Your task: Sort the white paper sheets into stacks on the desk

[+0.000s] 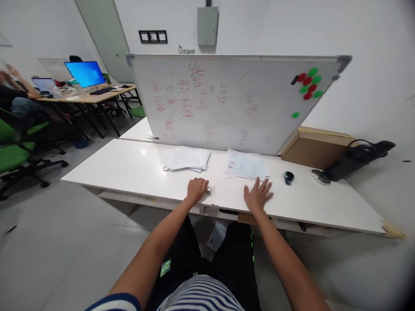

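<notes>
My left hand (pixel 196 190) is closed around a small metallic item (pixel 209 189) near the front edge of the white desk (pixel 136 172); only its end shows past my fingers. With fingers spread, my right hand (pixel 258 194) rests on the desk just in front of the right paper stack (pixel 244 164) and holds nothing. The left paper stack (pixel 188 158) lies beyond my left hand, with a small ring-shaped item (pixel 165 168) beside it.
A whiteboard (pixel 227 103) with red writing and magnets stands along the desk's back. To the right are a watch (pixel 288 177), a computer mouse (pixel 320 176), a black bottle (pixel 356 160) and a cardboard box (pixel 314 147). A person sits far left.
</notes>
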Tool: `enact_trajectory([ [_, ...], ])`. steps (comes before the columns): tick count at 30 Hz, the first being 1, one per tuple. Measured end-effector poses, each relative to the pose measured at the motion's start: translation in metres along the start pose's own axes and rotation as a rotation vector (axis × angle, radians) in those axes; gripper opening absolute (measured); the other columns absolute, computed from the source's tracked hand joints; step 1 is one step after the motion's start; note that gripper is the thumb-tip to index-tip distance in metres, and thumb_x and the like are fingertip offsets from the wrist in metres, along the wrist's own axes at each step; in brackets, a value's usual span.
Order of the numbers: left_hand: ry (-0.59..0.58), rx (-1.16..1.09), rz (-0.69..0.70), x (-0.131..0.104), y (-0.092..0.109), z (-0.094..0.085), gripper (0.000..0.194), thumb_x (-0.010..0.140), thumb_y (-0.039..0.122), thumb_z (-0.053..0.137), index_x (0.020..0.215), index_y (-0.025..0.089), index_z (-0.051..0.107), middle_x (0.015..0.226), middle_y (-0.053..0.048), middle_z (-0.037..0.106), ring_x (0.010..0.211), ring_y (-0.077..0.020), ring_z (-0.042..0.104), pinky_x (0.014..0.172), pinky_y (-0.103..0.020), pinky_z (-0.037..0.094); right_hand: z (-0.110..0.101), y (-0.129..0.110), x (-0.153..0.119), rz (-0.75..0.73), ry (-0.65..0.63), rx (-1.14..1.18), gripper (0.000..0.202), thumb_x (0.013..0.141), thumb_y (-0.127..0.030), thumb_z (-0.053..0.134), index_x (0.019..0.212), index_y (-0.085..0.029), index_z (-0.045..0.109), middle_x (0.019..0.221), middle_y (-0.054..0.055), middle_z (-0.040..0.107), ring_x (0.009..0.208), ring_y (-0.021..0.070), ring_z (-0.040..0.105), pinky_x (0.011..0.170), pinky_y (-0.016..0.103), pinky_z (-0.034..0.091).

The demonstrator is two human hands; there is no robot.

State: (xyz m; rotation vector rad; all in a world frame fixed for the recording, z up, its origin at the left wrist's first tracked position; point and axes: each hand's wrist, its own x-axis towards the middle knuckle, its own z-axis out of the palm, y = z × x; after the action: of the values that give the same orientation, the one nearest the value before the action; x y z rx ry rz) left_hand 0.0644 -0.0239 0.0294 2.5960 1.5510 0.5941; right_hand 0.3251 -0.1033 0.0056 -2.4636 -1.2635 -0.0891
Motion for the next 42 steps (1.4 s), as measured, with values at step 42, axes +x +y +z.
enact_trajectory([
  [42,0.063,-0.167,-0.016,-0.006,0.002,-0.008,0.035,0.094,0.038,0.035,0.097,0.020,0.065,0.109,-0.009,0.065,0.110,-0.0251,0.053,0.092,-0.040,0.039,0.002,-0.001,0.004,0.056,-0.219,-0.095,0.068,0.092,-0.054,0.012,0.146,-0.017,0.027,0.155,0.017,0.016,0.141,0.0344,0.010,0.107,0.063,0.007],
])
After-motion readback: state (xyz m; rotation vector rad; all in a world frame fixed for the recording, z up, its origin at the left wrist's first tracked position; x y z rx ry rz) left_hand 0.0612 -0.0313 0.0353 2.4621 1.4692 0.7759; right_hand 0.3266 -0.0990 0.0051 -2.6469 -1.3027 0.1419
